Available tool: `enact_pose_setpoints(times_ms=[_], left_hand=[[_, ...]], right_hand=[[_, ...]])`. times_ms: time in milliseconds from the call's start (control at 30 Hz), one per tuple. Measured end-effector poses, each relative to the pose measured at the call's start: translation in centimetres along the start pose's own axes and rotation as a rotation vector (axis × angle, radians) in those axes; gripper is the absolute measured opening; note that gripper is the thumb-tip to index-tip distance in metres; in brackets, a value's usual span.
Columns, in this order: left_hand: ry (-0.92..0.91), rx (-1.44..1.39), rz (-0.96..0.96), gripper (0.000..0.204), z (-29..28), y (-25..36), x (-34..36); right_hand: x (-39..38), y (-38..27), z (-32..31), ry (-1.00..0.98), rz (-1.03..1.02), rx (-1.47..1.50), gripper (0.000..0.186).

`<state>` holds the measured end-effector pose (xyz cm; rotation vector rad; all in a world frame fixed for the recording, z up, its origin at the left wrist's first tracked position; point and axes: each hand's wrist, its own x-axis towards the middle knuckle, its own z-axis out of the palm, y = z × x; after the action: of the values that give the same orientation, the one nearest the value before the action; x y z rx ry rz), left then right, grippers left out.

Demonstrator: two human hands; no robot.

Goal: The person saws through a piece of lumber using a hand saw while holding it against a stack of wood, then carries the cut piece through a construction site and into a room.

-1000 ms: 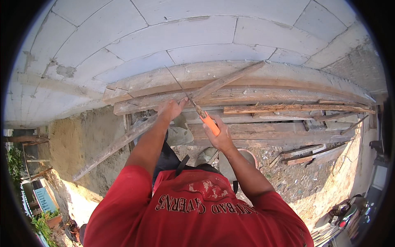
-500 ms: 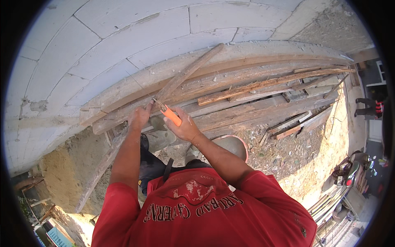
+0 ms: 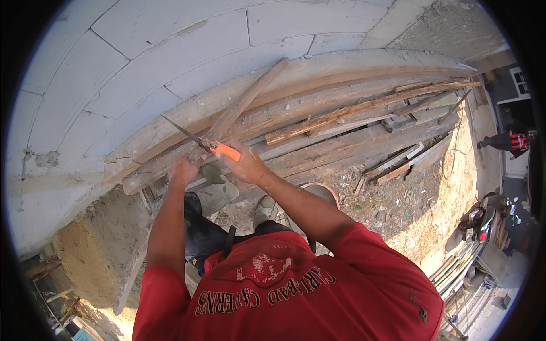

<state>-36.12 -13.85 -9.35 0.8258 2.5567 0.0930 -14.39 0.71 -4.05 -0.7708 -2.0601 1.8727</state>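
Note:
My right hand (image 3: 245, 163) is wrapped round the orange handle of a handsaw (image 3: 228, 151). The dark, tapering saw blade (image 3: 182, 128) points up and to the left, over the planks. A rough wooden batten (image 3: 250, 98) slants across the stacked boards, its upper end near the wall. My left hand (image 3: 185, 168) is closed at the batten's lower part, close by the saw blade; its fingertips are partly hidden. Where blade and batten meet is hard to make out. A long strip of wood (image 3: 135, 267) slopes down below my left hand, perhaps the same batten.
Long timber boards (image 3: 341, 142) lie stacked along a pale block wall (image 3: 199, 51). A round bucket (image 3: 321, 196) stands by my boots. Short offcuts (image 3: 398, 165) rest on rubble ground at right. Farther right are a person (image 3: 515, 142) and a parked motorbike (image 3: 483, 221).
The saw has swung so its blade shows broader and its handle lies flatter. Both hands have shifted slightly left in the picture, and the whole view has moved a little.

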Motion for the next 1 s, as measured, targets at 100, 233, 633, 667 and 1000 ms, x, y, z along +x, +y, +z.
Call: enact_pose_setpoints(times_ms=[100, 233, 633, 667, 1000], left_hand=[[-0.020, 0.053, 0.032, 0.078, 1.0, -1.3, 0.3], [-0.266, 0.118, -0.101, 0.075, -1.4, 2.8, -1.3], [-0.068, 0.078, 0.014, 0.042, 2.2, -2.4, -0.2], [-0.073, 0.080, 0.035, 0.037, 2.5, -3.5, -0.4], [0.056, 0.088, 0.213, 0.046, 5.0, -7.4, 3.8]], right_hand=[[-0.1, 0.4, 2.6, 0.026, -0.072, -0.011, 0.047], [-7.7, 1.4, 0.9, 0.068, -0.063, -0.101, 0.052], [-2.8, 3.2, 4.9, 0.010, -0.021, -0.081, 0.055], [-5.4, 2.9, 3.9, -0.011, 0.004, -0.055, 0.056], [-5.3, 3.6, 3.1, -0.060, -0.062, -0.051, 0.061]])
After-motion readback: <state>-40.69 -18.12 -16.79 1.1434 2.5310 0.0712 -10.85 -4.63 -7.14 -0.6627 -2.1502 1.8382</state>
